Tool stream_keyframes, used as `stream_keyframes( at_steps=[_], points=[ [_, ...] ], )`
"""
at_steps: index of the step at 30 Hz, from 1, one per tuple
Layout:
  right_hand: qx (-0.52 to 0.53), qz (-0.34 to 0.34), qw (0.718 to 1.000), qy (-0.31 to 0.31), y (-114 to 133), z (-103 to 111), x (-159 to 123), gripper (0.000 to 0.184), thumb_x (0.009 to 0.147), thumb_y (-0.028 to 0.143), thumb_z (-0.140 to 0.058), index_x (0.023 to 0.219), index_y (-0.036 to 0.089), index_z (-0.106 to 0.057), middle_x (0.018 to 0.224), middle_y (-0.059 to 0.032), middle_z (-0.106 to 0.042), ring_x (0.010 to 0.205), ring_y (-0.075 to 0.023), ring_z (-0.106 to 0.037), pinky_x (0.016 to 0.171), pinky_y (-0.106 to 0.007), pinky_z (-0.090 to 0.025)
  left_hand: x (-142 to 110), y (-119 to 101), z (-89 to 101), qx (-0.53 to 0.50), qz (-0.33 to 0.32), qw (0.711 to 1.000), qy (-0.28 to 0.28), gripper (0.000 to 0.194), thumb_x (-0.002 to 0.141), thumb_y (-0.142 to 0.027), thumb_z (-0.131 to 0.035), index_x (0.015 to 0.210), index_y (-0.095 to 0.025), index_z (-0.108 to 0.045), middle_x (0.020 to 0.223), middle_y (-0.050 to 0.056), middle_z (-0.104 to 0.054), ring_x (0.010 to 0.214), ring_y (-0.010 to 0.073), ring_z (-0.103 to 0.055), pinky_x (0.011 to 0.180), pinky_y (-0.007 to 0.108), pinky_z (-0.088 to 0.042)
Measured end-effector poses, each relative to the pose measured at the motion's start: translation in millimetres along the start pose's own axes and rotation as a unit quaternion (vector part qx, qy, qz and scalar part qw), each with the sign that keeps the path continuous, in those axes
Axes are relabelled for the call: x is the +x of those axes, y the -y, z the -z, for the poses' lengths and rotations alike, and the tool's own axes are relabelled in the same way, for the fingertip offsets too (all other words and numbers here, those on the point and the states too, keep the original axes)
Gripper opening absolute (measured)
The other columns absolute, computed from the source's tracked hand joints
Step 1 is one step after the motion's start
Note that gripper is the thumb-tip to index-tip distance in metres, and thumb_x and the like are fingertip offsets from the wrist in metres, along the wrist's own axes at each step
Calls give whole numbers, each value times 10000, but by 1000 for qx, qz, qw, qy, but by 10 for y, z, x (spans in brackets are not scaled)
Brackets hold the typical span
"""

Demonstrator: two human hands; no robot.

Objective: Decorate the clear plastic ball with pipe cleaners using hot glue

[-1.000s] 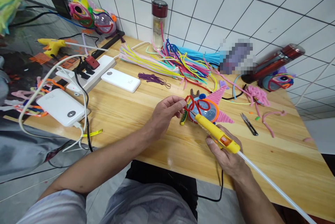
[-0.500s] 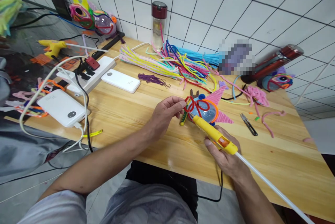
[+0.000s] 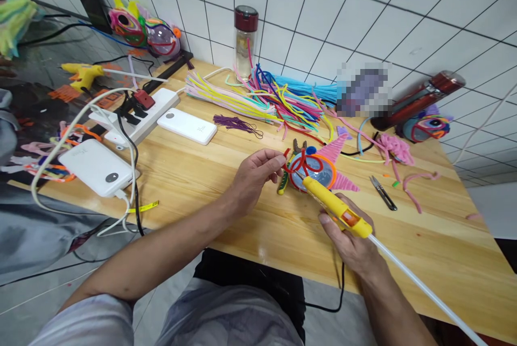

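Between thumb and fingertips, my left hand pinches a red pipe cleaner bent into loops. My right hand is wrapped round a yellow hot glue gun with a long white glue stick running out of its back. The gun's metal tip is at the red loops; whether it touches them I cannot tell. Behind the loops lies a clear plastic fish craft with an orange ring and pink fins. Pliers with a green and yellow handle lie by my left fingertips, partly hidden.
Bundles of coloured pipe cleaners lie along the back near a glass bottle. Small snips lie to the right. Power banks, a power strip and cables fill the left. A dark red flask leans at the back right.
The glue gun and my right hand have shifted slightly right. The red pipe cleaner loops have turned a little in my left fingers, which stay in place.
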State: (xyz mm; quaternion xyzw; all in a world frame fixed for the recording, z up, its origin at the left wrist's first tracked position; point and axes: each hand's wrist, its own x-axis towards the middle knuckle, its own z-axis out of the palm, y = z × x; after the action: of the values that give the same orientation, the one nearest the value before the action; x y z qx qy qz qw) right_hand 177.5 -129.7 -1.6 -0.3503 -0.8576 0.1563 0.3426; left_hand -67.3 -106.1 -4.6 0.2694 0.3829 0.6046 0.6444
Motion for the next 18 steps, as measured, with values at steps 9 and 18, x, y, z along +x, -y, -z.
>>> stream_keyframes(
  at_steps=[9,18],
  points=[
    [54,-13,998,-39,-29,13,-40,118,990,158,-648,950,269,-656,815,8,-660,747,-194,-651,682,-314,-520,12,-8,8,1,-4,1000,-11,317,718,-387,-919,826,-162,-724,703,-11,-678,643,97,-577,626,232,-451],
    [112,-101,984,-100,-223,31,-258,110,1035,289,-655,1087,276,-750,953,-33,-715,863,-224,-696,829,-400,-597,10,22,4,38,-27,999,3,283,738,-384,-883,839,-166,-733,713,-9,-682,648,102,-560,640,247,-446]
  ],
)
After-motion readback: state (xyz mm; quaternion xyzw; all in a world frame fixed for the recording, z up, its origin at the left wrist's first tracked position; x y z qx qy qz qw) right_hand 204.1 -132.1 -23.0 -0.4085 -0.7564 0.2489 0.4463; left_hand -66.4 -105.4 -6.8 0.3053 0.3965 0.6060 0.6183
